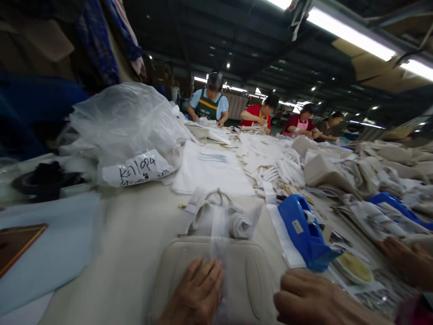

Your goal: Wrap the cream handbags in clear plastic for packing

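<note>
A beige bag (237, 271) lies flat on the table right in front of me. Down its middle runs a translucent white strip (219, 225). My left hand (199, 289) rests on the bag with its fingers stretched out, their tips at the strip. To the right of the bag is my right hand (311, 295), its fingers curled in; anything inside them is hidden. Beyond the bag's top edge are its handle (218, 195) and bunched pale straps or wrapping (241, 223). A blue tape dispenser (299, 230) stands past my right hand.
Another person's hands (407, 259) work at the right edge. A large plastic bag (125, 122) with a handwritten label stands at the left, behind pale blue sheets (43, 253). White sheets (213, 167) and heaped fabric pieces cover the far table. Several co-workers (208, 101) sit beyond.
</note>
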Demonstrator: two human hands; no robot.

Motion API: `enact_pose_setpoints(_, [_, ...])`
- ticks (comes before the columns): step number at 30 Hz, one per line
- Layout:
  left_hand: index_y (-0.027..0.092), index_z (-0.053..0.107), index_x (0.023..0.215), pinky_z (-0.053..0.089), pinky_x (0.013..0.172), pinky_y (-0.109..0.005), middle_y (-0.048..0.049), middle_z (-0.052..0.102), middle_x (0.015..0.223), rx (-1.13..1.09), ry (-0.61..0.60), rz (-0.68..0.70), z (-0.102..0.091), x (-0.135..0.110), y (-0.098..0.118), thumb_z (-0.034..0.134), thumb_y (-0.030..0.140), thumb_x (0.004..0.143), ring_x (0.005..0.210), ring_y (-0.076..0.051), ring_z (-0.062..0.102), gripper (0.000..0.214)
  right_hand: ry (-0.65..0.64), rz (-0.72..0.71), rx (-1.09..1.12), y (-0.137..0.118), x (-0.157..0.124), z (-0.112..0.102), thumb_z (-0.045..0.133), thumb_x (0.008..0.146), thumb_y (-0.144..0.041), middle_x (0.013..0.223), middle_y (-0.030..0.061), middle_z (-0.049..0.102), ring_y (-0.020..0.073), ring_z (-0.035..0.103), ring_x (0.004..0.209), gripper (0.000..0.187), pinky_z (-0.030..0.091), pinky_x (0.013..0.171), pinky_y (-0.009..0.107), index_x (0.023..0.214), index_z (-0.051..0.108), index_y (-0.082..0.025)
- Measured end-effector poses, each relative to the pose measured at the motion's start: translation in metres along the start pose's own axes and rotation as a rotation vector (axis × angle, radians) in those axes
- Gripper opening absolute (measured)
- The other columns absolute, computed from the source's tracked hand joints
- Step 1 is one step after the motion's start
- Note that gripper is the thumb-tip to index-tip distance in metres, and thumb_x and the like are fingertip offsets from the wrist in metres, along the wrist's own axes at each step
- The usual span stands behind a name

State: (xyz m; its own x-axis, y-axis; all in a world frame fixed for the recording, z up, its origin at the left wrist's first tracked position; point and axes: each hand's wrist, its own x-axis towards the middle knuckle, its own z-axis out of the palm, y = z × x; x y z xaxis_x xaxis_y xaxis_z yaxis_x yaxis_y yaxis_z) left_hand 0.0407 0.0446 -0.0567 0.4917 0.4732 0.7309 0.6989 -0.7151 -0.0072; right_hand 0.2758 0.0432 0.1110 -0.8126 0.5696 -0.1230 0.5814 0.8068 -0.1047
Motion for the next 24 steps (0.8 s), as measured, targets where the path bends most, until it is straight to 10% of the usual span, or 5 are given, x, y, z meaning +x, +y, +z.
enact_pose_setpoints(9, [0.014, 0.065, 0.099, 0.02, 0.113, -0.035, -0.0024, 0.068, 0.103, 0.006, 0.112, -0.011, 0.014, -0.005, -0.001, 0.047, 0.022, 0.087, 0.108, -0.017, 0.055, 0.023, -0.149, -0.146, -0.228, 0.037, 0.138, 0.019, 0.055, 0.078, -0.007, 0.072, 0.0026, 0.065, 0.0159, 0.06, 0.067, 0.013, 0.032, 0.056, 0.027, 0.078, 0.061, -0.019])
enact_pose_setpoints(17, [0.013, 0.067, 0.089, 0.023, 0.113, -0.039, -0.0028, 0.07, 0.094, 0.024, 0.192, 0.013, 0.022, -0.006, -0.004, 0.044, 0.014, 0.085, 0.098, -0.017, 0.059, 0.023, -0.325, 0.028, -0.081, 0.065, 0.177, 0.025, 0.067, 0.076, -0.035, 0.07, 0.0013, 0.068, 0.0178, 0.063, 0.074, 0.012, 0.035, 0.06, 0.025, 0.077, 0.069, -0.023])
enact_pose_setpoints(21, [0.013, 0.067, 0.088, 0.021, 0.114, -0.038, -0.0027, 0.07, 0.093, 0.024, 0.184, 0.026, 0.022, -0.006, -0.006, 0.043, 0.014, 0.086, 0.097, -0.016, 0.06, 0.025, -0.178, 0.211, -0.107, 0.08, 0.179, 0.024, 0.076, 0.066, -0.046, 0.077, 0.0066, 0.069, 0.0219, 0.062, 0.076, 0.039, 0.04, 0.067, 0.029, 0.09, 0.066, -0.016])
enact_pose_setpoints(24, [0.013, 0.067, 0.091, 0.02, 0.114, -0.037, -0.0025, 0.07, 0.095, 0.001, 0.167, 0.022, 0.019, -0.006, -0.006, 0.044, 0.015, 0.086, 0.1, -0.016, 0.059, 0.023, 0.001, 0.261, -0.145, 0.064, 0.154, 0.035, 0.059, 0.085, -0.029, 0.087, 0.0079, 0.067, 0.0226, 0.059, 0.087, 0.013, 0.039, 0.076, 0.035, 0.089, 0.063, -0.017])
